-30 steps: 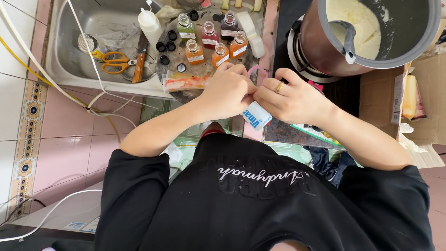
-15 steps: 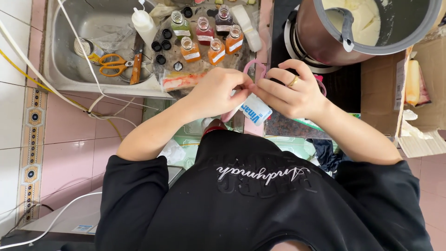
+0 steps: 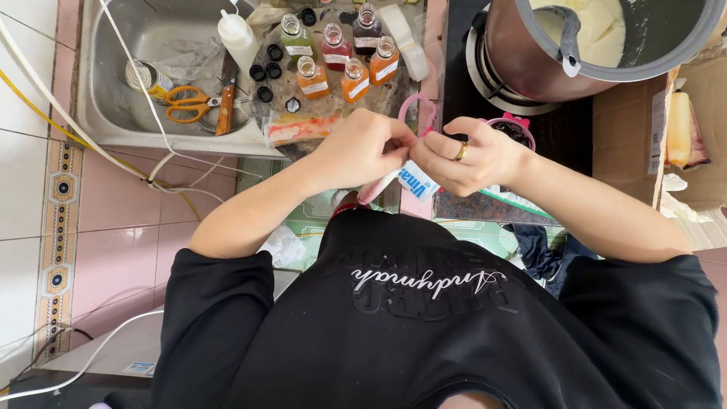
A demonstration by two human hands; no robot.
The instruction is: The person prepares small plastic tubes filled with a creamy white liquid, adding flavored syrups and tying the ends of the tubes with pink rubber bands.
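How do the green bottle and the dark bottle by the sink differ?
The green bottle holds light green liquid; the dark bottle holds near-black liquid. The green bottle stands nearer the white squeeze bottle; the dark bottle nearer the pot. Both are small, uncapped, labelled, upright.
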